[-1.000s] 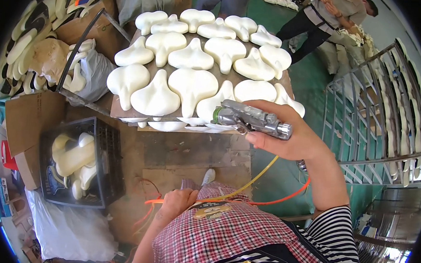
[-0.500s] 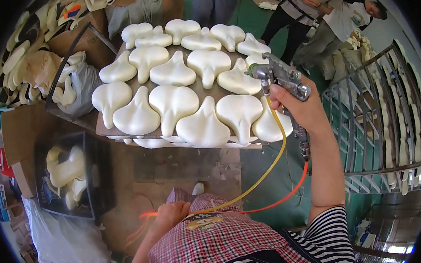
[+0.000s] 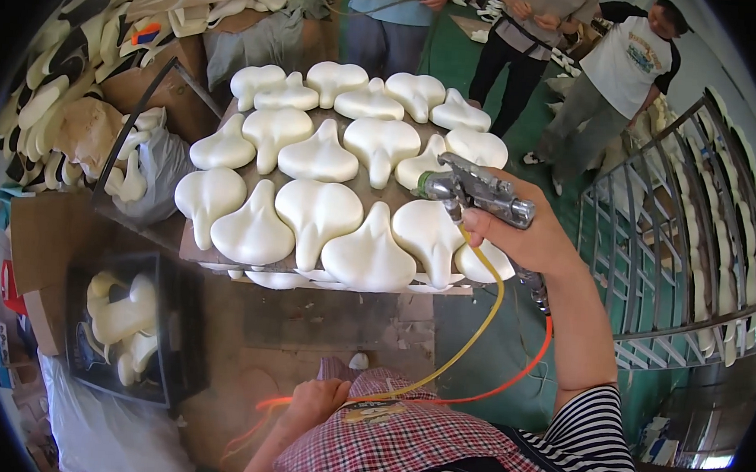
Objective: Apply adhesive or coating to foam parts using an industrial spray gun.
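Observation:
My right hand (image 3: pixel 530 232) grips a metal spray gun (image 3: pixel 484 193) over the right side of several rows of cream-white foam bicycle saddles (image 3: pixel 319 211). The gun's nozzle points left, above the gap between the nearest row and the middle row. A yellow hose (image 3: pixel 487 321) and an orange-red hose (image 3: pixel 525 370) hang from the gun and run to my waist. There my left hand (image 3: pixel 316 403) is closed around the hoses, in front of my checked apron. Whether any spray leaves the nozzle cannot be made out. The saddles rest on a brown board (image 3: pixel 192 246).
Left of the board stand a metal frame (image 3: pixel 133 134) and a dark bin (image 3: pixel 169 327) holding foam pieces. Slatted metal racks (image 3: pixel 654 253) with more pieces are on the right. Three people (image 3: pixel 391 29) stand beyond the board. Foam parts (image 3: pixel 49 99) pile at far left.
My right hand has brought the spray gun left and nearer to me over the saddles. My view has tilted up, showing more of the people. My left hand stays at the hoses.

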`<state>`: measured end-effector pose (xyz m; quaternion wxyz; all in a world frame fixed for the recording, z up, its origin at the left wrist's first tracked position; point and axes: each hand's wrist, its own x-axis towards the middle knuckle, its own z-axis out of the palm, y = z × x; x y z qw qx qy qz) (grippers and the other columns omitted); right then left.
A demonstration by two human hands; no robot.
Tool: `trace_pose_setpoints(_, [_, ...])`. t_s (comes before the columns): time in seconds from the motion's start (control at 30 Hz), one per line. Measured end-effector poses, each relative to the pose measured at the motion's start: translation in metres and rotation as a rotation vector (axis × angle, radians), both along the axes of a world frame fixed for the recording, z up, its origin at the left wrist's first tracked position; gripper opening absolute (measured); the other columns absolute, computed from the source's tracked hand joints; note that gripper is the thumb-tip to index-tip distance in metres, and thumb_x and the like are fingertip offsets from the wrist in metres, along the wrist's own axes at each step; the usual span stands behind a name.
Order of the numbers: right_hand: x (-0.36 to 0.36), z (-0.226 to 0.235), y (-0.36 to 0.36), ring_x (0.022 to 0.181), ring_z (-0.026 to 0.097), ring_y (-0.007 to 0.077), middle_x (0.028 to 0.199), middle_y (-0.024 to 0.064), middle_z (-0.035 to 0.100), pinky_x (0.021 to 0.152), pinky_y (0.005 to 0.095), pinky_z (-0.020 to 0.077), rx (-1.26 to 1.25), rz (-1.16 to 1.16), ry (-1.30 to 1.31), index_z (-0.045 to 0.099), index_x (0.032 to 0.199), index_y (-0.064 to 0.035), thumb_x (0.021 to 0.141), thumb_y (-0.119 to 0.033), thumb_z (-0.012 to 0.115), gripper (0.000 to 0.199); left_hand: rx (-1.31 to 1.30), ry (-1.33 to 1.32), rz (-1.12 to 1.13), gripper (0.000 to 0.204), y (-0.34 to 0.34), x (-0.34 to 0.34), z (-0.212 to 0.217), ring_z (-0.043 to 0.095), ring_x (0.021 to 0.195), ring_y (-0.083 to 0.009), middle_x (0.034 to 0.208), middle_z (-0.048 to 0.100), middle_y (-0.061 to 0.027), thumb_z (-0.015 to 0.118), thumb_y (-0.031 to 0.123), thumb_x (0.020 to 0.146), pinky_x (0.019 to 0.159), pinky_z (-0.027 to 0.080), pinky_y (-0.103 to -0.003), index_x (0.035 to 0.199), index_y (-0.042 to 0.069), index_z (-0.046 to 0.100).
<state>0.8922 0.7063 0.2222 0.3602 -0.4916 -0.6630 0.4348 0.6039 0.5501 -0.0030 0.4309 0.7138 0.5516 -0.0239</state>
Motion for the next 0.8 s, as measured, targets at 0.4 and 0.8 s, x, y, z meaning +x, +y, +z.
trace_pose_setpoints(0.4, [-0.004,-0.001,-0.012,0.058,0.054,0.0074,0.075,0.0014,0.057,0.055,0.0237,0.0464,0.077,-0.106,-0.056,0.057,0.112,-0.0012,0.083,-0.010,0.062,0.031,0.144,-0.053,-0.012,0.037,-0.024,-0.028,-0.011,0.061,0.067,-0.0362,0.070,0.063,-0.0156,0.044,0.038,0.091,0.059,0.049,-0.046,0.078,0.009,0.062])
trace_pose_setpoints(0.8, [-0.038,0.007,-0.082,0.066,0.056,0.0071,0.079,0.0026,0.059,0.061,0.0232,0.0483,-0.079,-0.116,-0.057,0.055,0.115,-0.0009,0.082,-0.009,0.064,0.035,0.373,-0.028,-0.148,0.024,-0.063,-0.072,-0.018,0.059,0.057,-0.0341,0.066,0.060,-0.0107,0.050,0.029,0.088,0.047,0.047,-0.044,0.075,0.011,0.058])
